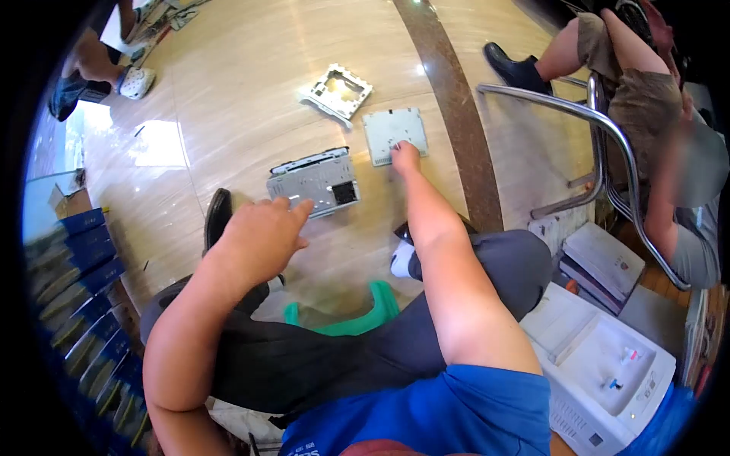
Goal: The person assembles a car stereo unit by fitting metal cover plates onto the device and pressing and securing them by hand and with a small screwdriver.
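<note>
A grey metal box like a car stereo chassis (304, 186) lies on the floor, with a black connector block at its right corner. In front of it hovers my left hand (262, 235), its fingers apart and nothing in them. Further right, a flat grey metal cover plate (379, 131) rests on the floor. Over the plate's lower part is my right hand (407, 156), thumb and fingers pinched together. What is between those fingertips, if anything, is too small to make out. Behind the plate sits an open metal frame (340, 90) with a large cutout.
A green plastic stool (357, 323) shows between my legs. To the right stand a chrome chair (601, 114) with a seated person and a white water dispenser (608, 380). Blue boxes (95, 254) are stacked at left. Another person's foot (137, 82) is at upper left.
</note>
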`<state>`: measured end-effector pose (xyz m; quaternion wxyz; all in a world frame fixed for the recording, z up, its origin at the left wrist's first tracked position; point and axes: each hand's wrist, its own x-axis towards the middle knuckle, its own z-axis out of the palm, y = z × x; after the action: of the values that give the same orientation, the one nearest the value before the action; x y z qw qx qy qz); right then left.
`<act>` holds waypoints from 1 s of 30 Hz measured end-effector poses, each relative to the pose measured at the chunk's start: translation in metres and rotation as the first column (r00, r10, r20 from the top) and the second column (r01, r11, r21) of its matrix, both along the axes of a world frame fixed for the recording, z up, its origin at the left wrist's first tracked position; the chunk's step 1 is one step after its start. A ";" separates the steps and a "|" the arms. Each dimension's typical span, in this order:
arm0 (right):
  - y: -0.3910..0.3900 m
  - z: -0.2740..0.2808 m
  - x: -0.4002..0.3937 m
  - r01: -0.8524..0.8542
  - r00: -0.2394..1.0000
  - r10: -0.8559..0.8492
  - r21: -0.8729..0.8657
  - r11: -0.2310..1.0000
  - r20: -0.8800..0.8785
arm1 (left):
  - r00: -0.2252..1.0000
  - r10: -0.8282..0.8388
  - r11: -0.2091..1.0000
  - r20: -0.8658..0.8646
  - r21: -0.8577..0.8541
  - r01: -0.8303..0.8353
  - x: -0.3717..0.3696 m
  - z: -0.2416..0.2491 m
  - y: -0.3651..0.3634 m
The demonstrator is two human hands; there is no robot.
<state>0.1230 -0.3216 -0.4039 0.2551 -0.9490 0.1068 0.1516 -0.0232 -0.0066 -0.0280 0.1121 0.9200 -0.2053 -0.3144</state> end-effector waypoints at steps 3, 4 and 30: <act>0.000 -0.003 -0.004 -0.007 1.000 0.007 -0.008 1.000 0.015 | 1.000 0.009 0.999 0.007 0.048 -0.009 -0.003 -0.004 0.000; 0.002 -0.003 -0.004 -0.001 1.000 0.002 -0.018 1.000 0.022 | 1.000 0.000 0.998 0.008 0.057 0.000 -0.004 -0.004 0.002; 0.023 0.026 -0.022 0.025 0.999 -0.029 -0.137 0.990 -0.028 | 0.995 0.044 0.999 -0.091 0.036 -0.041 -0.007 -0.009 0.006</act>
<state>0.1014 -0.2989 -0.3774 0.1898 -0.9603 0.1335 0.1546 -0.0306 -0.0009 -0.0375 0.1121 0.9107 -0.1749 -0.3571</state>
